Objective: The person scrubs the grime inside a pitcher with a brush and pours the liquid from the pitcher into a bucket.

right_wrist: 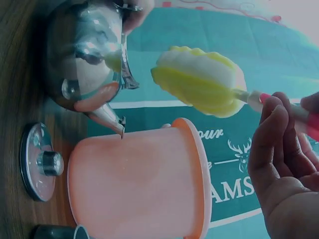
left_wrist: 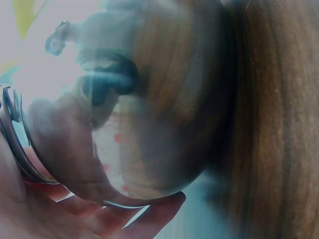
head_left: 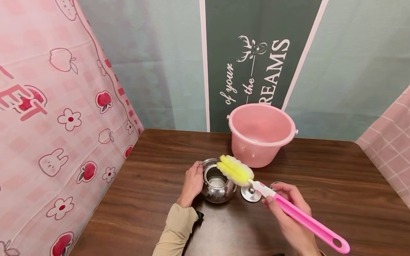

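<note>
A shiny metal teapot [head_left: 217,190] stands lidless on the table, its mouth facing up. My left hand [head_left: 192,181] grips it at its left side by the handle; in the left wrist view the fingers [left_wrist: 154,214] lie against its rounded body [left_wrist: 149,124]. My right hand [head_left: 293,209] holds a sponge bottle brush by its pink and white handle [head_left: 307,218]. The yellow and white sponge head [head_left: 235,170] is above the table, by the teapot's right rim in the head view. In the right wrist view, the sponge head [right_wrist: 199,82] is apart from the teapot [right_wrist: 84,55] and its spout.
The teapot's round metal lid [head_left: 251,194] lies knob up on the table [head_left: 153,185], right of the teapot. Behind it stands a pink bucket [head_left: 256,153]. A small metal cup [right_wrist: 60,232] shows near the lid. Printed curtains [head_left: 166,71] hang behind and at the sides.
</note>
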`<act>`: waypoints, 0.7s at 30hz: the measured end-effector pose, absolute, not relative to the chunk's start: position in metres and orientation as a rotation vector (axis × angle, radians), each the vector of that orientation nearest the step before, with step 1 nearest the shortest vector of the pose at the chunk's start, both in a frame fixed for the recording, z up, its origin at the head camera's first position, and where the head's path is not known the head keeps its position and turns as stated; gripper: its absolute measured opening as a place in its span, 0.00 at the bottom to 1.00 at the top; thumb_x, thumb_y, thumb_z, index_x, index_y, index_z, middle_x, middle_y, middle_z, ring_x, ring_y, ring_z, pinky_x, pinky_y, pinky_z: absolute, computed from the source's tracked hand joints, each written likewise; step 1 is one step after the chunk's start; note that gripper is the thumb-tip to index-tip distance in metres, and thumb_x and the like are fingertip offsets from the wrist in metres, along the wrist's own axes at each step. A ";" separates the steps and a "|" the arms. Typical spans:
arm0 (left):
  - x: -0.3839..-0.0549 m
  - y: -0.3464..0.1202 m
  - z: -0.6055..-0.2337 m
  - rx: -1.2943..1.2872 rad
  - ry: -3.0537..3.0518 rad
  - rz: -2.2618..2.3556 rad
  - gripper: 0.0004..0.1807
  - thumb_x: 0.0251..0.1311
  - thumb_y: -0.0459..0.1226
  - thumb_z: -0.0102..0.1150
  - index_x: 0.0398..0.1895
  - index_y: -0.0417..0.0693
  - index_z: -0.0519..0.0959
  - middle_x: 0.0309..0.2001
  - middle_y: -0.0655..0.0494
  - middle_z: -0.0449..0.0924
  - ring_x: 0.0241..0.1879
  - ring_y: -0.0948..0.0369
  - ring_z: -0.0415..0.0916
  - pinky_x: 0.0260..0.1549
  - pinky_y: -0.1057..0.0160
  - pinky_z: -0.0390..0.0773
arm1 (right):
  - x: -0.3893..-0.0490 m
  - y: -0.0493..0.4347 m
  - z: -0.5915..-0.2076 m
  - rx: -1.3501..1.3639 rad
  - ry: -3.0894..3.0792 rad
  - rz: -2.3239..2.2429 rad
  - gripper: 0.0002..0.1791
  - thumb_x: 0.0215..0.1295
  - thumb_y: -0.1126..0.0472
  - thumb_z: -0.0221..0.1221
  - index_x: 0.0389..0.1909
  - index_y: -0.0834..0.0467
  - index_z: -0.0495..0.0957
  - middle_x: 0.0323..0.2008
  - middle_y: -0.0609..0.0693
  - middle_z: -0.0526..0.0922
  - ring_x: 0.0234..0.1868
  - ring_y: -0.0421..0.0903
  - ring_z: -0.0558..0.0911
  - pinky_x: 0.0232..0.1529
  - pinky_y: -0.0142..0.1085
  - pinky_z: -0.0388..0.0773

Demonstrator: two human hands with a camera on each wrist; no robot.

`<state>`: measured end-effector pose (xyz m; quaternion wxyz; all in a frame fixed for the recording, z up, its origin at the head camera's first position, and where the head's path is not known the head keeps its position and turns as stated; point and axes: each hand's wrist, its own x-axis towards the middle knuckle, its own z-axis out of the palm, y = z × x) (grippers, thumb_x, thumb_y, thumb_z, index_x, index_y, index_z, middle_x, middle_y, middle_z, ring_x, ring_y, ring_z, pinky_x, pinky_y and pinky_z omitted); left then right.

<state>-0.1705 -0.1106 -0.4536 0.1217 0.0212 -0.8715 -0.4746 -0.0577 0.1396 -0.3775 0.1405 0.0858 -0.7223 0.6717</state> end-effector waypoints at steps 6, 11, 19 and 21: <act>-0.171 -0.110 -0.453 0.066 -2.546 -1.394 0.15 0.69 0.37 0.39 0.41 0.47 0.79 0.42 0.47 0.84 0.47 0.48 0.80 0.46 0.47 0.75 | -0.061 0.138 -0.382 0.256 -2.083 1.962 0.12 0.61 0.77 0.57 0.46 0.69 0.74 0.31 0.48 0.86 0.32 0.38 0.87 0.34 0.32 0.83; -0.171 -0.110 -0.453 0.060 -2.548 -1.389 0.15 0.69 0.37 0.39 0.40 0.47 0.79 0.41 0.47 0.84 0.46 0.48 0.80 0.46 0.48 0.75 | -0.066 0.137 -0.385 0.311 -2.076 2.005 0.13 0.63 0.76 0.56 0.48 0.71 0.76 0.35 0.47 0.87 0.34 0.38 0.87 0.36 0.33 0.83; -0.171 -0.111 -0.454 0.061 -2.549 -1.386 0.15 0.69 0.37 0.39 0.40 0.47 0.79 0.41 0.47 0.84 0.47 0.48 0.80 0.46 0.48 0.76 | -0.073 0.122 -0.381 0.161 -2.256 1.790 0.12 0.64 0.68 0.59 0.48 0.63 0.79 0.30 0.45 0.86 0.29 0.37 0.84 0.32 0.30 0.82; -0.171 -0.111 -0.454 0.061 -2.551 -1.386 0.15 0.69 0.37 0.39 0.40 0.46 0.79 0.41 0.47 0.84 0.47 0.48 0.80 0.46 0.48 0.76 | -0.074 0.118 -0.380 0.156 -2.292 1.729 0.11 0.63 0.66 0.60 0.47 0.60 0.80 0.29 0.43 0.86 0.28 0.36 0.83 0.30 0.29 0.81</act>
